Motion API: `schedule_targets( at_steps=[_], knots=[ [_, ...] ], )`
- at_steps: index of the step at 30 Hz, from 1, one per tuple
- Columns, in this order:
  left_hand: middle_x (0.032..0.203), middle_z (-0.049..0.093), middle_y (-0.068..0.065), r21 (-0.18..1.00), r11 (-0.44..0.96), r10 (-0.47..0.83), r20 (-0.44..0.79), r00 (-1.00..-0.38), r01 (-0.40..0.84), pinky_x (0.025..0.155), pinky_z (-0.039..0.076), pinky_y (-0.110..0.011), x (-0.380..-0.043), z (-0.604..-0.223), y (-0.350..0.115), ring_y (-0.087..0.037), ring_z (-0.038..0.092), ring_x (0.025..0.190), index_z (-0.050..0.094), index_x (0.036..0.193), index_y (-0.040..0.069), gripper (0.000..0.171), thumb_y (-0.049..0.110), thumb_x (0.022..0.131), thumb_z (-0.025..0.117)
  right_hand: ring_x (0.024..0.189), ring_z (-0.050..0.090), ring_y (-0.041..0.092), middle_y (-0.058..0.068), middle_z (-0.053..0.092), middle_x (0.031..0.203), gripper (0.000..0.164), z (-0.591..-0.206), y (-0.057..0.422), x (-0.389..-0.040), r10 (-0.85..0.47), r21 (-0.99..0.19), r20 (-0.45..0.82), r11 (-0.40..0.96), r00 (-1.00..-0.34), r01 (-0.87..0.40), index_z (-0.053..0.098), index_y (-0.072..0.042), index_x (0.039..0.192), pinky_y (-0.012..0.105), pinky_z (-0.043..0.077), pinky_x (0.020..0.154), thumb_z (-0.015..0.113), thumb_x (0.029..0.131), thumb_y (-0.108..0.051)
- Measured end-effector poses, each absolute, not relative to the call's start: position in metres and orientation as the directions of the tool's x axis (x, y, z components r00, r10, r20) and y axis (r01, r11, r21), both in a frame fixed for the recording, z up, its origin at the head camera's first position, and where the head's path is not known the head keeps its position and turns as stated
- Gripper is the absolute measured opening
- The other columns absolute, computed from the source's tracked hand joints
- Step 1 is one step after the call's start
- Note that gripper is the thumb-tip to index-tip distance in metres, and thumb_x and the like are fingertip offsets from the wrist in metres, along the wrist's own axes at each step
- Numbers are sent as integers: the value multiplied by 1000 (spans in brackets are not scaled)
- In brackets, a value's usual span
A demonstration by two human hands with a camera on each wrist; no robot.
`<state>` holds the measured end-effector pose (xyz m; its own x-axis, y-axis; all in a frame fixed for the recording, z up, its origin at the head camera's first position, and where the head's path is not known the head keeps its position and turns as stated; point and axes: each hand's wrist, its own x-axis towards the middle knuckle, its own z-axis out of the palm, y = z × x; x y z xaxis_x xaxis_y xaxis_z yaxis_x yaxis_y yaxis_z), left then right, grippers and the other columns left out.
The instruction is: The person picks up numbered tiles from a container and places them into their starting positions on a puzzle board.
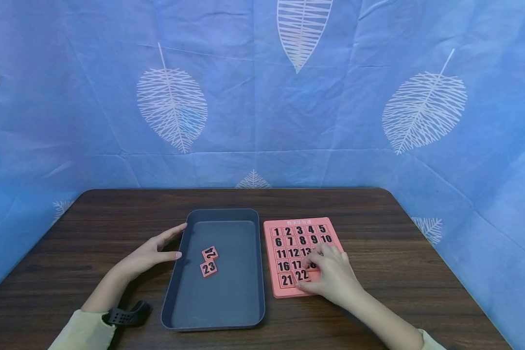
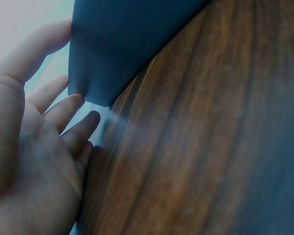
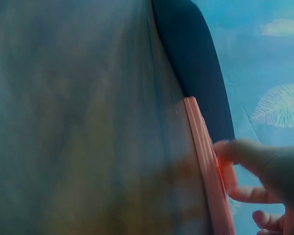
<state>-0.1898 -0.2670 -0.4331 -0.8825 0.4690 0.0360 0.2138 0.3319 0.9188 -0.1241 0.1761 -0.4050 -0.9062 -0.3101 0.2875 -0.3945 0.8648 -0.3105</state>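
My right hand [image 1: 332,273] pinches the pink number tile 22 [image 1: 302,275] between thumb and fingers, low over the pink puzzle board [image 1: 282,293]. The tile sits slightly tilted, just right of tile 21 [image 1: 286,280]. Rows of numbered tiles fill the upper board; my fingers hide some at the right. In the right wrist view, the tile [image 3: 227,175] shows edge-on between the fingertips. My left hand [image 1: 150,255] has its fingers extended and touches the left rim of the dark grey tray [image 1: 218,311]. Inside the tray lie tile 24 [image 1: 210,253] and tile 23 [image 1: 208,268], touching each other.
A dark wood table [image 1: 127,209] carries the tray and, close to its right, the board. Behind it hangs a blue cloth [image 1: 253,97] with white leaf prints. A black wristband [image 1: 129,315] is on the left wrist.
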Motion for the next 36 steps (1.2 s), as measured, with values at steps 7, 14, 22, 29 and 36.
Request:
schedule_targets(
  at_steps=[7,14,22,29,36],
  knots=[
    [156,16,-20,919,332,469,34,-883,212,103,17,-68,-190,-433,-266,-44,9,141,24,153,15,72,19,93,64,80,36,14,-8,40,84,33,-410,175,-122,-312,-313,264,867,-913,-387,59,-28,75,35,24,67,86,63,-42],
    [156,16,-20,920,329,471,36,-881,214,103,17,-68,-190,-434,-266,-44,8,141,24,153,15,72,18,93,64,84,38,16,-8,44,89,29,-401,180,-122,-326,-303,282,862,-902,-406,65,-29,79,37,25,69,88,64,-38],
    [156,17,-19,919,335,465,32,-885,209,103,17,-69,-190,-435,-266,-44,9,141,24,153,16,72,19,93,64,88,40,17,-8,47,93,24,-399,184,-123,-339,-278,269,869,-901,-410,70,-32,79,36,25,69,88,64,-34],
    [156,17,-19,913,342,467,41,-883,223,102,17,-69,-190,-435,-266,-45,9,141,24,153,15,72,19,93,64,91,41,16,-8,49,95,24,-400,183,-122,-386,-251,263,858,-884,-449,76,-30,89,36,27,72,85,68,-34],
    [156,18,-19,912,345,462,39,-886,220,103,17,-69,-190,-437,-267,-44,10,141,24,153,15,73,20,93,64,89,39,14,-12,44,92,22,-399,186,-123,-481,-214,277,813,-832,-541,76,-31,92,35,25,69,84,71,-29]
  ],
)
